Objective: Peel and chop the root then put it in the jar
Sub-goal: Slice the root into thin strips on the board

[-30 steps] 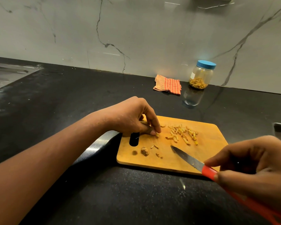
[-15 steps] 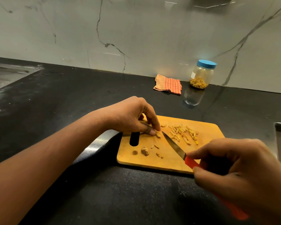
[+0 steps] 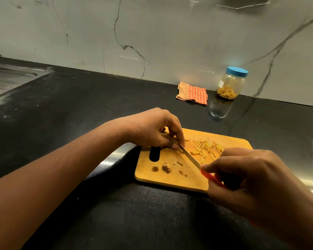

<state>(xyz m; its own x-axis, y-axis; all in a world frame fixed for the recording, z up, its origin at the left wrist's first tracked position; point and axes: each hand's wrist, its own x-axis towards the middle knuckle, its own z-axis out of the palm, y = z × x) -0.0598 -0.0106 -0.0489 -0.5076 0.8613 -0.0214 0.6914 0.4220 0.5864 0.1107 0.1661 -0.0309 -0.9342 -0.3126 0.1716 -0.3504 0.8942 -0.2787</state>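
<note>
On the chopping board (image 3: pixel 170 179) the left hand (image 3: pixel 152 130) pinches a mostly hidden root piece (image 3: pixel 180 150), the right hand (image 3: pixel 251 177) grips the knife (image 3: pixel 190 157); cloth (image 3: pixel 192 93) and jar (image 3: pixel 230 83) sit beyond.

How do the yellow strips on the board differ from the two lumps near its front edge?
The yellow strips are thin and long; the two lumps are rounded. The strips are bright yellow, the lumps dull brown. The strips are many, scattered over the board's far right; the lumps sit side by side near the front, below the handle slot. Both lie loose on the cutting board.
</note>
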